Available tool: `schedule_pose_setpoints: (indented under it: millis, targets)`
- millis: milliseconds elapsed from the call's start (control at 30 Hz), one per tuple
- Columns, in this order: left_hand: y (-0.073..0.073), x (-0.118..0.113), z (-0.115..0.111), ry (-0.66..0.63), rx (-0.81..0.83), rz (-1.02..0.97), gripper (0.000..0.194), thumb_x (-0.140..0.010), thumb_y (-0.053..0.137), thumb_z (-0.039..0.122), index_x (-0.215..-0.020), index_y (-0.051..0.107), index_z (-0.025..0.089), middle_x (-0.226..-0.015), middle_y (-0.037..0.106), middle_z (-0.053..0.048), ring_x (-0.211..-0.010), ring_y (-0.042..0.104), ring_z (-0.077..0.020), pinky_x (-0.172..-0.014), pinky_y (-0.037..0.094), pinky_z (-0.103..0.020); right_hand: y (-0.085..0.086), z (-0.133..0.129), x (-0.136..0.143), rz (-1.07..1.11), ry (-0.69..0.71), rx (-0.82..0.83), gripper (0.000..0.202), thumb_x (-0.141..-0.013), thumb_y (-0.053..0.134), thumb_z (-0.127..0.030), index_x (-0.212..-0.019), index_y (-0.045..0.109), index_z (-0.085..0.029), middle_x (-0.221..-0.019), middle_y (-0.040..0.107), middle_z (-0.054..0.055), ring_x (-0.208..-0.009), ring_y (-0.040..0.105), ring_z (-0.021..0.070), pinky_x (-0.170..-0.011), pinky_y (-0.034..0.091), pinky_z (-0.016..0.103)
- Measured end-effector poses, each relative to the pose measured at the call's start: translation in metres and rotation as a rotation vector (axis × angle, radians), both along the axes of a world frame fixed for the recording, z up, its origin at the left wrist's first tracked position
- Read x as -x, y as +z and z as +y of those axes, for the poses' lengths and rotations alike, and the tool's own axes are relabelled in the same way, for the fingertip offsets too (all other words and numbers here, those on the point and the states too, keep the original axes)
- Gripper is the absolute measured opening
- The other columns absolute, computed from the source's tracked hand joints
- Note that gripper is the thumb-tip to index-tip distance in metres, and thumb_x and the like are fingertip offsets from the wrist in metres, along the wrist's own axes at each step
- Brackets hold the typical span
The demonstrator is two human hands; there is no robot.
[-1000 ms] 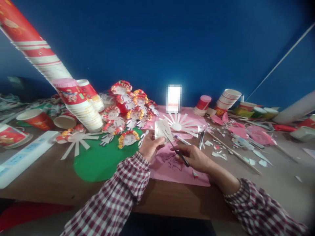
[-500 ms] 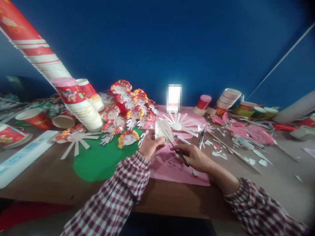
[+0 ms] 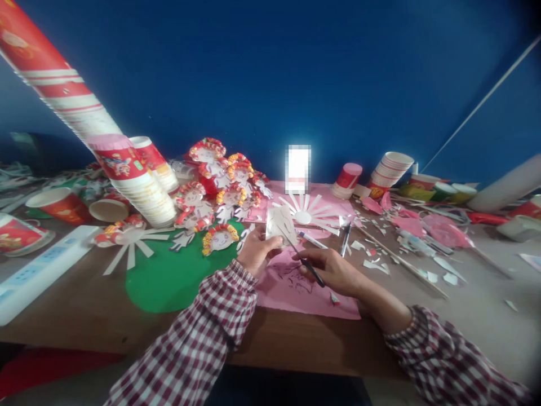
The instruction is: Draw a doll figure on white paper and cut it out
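Observation:
My left hand (image 3: 257,252) is closed on a small off-white piece of paper (image 3: 281,225) with dark drawn lines, thumb on its front. My right hand (image 3: 332,269) grips dark-handled scissors (image 3: 311,272), whose thin blade points up and left to the paper's lower right edge. Whether the blades are apart is too small to tell. Beneath both hands lies a pink sheet (image 3: 338,310) with dark marks. Just behind the paper rests a white fringed paper disc (image 3: 303,217). Two pens lie near my right hand, one of them a dark pen (image 3: 345,239).
Left of my hands, paper figures with red and yellow ruffles (image 3: 230,197) are heaped by a green sheet (image 3: 169,282). A tall leaning stack of paper cups (image 3: 143,192) and a power strip (image 3: 46,270) stand further left. Paper scraps (image 3: 376,266) and a thin stick (image 3: 406,265) lie right.
The view has shifted very slightly. Both hands, the paper and the scissors stay almost where they were.

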State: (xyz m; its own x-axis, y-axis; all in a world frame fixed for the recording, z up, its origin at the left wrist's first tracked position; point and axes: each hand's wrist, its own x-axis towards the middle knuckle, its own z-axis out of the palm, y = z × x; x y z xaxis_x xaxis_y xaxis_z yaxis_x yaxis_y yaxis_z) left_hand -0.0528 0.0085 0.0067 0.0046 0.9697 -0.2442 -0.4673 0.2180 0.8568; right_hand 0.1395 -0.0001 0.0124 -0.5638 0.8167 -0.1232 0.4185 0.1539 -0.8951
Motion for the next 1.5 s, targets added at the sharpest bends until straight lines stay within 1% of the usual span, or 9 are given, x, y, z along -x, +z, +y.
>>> schedule_pose_setpoints:
  millis: [100, 200, 400, 633, 800, 1067, 1267, 1500]
  targets:
    - [-0.0004, 0.0001, 0.0001, -0.004, -0.005, 0.002, 0.047, -0.053, 0.080, 0.017, -0.097, 0.063, 0.016, -0.080, 0.068, -0.002, -0.069, 0.062, -0.0117, -0.055, 0.048, -0.021, -0.0007, -0.0002, -0.0003, 0.004, 0.006, -0.014, 0.036, -0.081, 0.061, -0.043, -0.101, 0.067, -0.014, -0.064, 0.060, 0.000, -0.054, 0.051, 0.0103, -0.051, 0.041, 0.022]
    - [-0.0012, -0.0002, 0.0001, 0.005, 0.000, 0.011, 0.048, -0.054, 0.079, 0.018, -0.099, 0.062, 0.016, -0.081, 0.068, -0.002, -0.069, 0.061, -0.0111, -0.055, 0.048, -0.020, -0.0027, -0.0005, -0.0001, 0.006, -0.004, -0.019, 0.035, -0.081, 0.062, -0.042, -0.101, 0.068, -0.014, -0.062, 0.060, 0.000, -0.054, 0.051, 0.0103, -0.051, 0.041, 0.022]
    - [-0.0005, -0.0025, -0.0008, 0.014, -0.004, 0.013, 0.046, -0.054, 0.078, 0.019, -0.096, 0.061, 0.016, -0.082, 0.068, -0.002, -0.071, 0.062, -0.0121, -0.056, 0.048, -0.020, -0.0059, 0.0005, 0.0014, 0.077, 0.010, 0.060, 0.044, -0.080, 0.063, -0.042, -0.109, 0.063, -0.010, -0.061, 0.058, 0.000, -0.053, 0.051, 0.0109, -0.052, 0.041, 0.023]
    - [0.0038, -0.0047, -0.0025, 0.003, 0.008, 0.024, 0.041, -0.052, 0.076, 0.016, -0.090, 0.060, 0.015, -0.076, 0.068, -0.001, -0.068, 0.061, -0.0113, -0.056, 0.048, -0.021, -0.0015, 0.0009, 0.0004, 0.070, 0.038, 0.041, 0.047, -0.081, 0.062, -0.046, -0.108, 0.062, -0.007, -0.065, 0.057, 0.002, -0.057, 0.049, 0.0112, -0.054, 0.041, 0.024]
    - [0.0036, -0.0047, -0.0029, 0.011, 0.022, 0.036, 0.041, -0.053, 0.076, 0.015, -0.090, 0.060, 0.015, -0.075, 0.067, -0.001, -0.067, 0.060, -0.0110, -0.056, 0.048, -0.021, -0.0008, 0.0004, 0.0002, 0.056, 0.047, 0.021, 0.045, -0.081, 0.060, -0.046, -0.106, 0.062, -0.008, -0.066, 0.055, 0.002, -0.059, 0.047, 0.0111, -0.054, 0.041, 0.023]
    - [-0.0003, -0.0038, -0.0022, 0.004, -0.002, 0.029, 0.043, -0.054, 0.078, 0.019, -0.093, 0.060, 0.015, -0.080, 0.067, -0.002, -0.070, 0.061, -0.0112, -0.057, 0.048, -0.021, -0.0003, -0.0002, 0.0017, 0.042, 0.031, 0.025, 0.046, -0.082, 0.060, -0.045, -0.110, 0.063, -0.008, -0.063, 0.055, 0.000, -0.056, 0.047, 0.0105, -0.054, 0.041, 0.023]
    - [-0.0014, -0.0034, -0.0010, -0.002, -0.013, 0.004, 0.044, -0.053, 0.078, 0.019, -0.094, 0.061, 0.016, -0.081, 0.067, -0.002, -0.071, 0.061, -0.0115, -0.058, 0.048, -0.021, 0.0028, -0.0016, 0.0028, 0.024, 0.015, 0.008, 0.045, -0.081, 0.061, -0.046, -0.107, 0.065, -0.009, -0.062, 0.054, 0.000, -0.056, 0.048, 0.0103, -0.053, 0.041, 0.023]
    - [-0.0030, -0.0039, 0.0005, 0.000, -0.024, -0.026, 0.044, -0.054, 0.079, 0.018, -0.095, 0.062, 0.017, -0.087, 0.067, -0.002, -0.074, 0.061, -0.0110, -0.059, 0.048, -0.019, -0.0003, -0.0003, 0.0031, 0.034, -0.004, -0.013, 0.046, -0.080, 0.062, -0.045, -0.108, 0.066, -0.009, -0.060, 0.053, -0.001, -0.054, 0.046, 0.0100, -0.051, 0.041, 0.022]
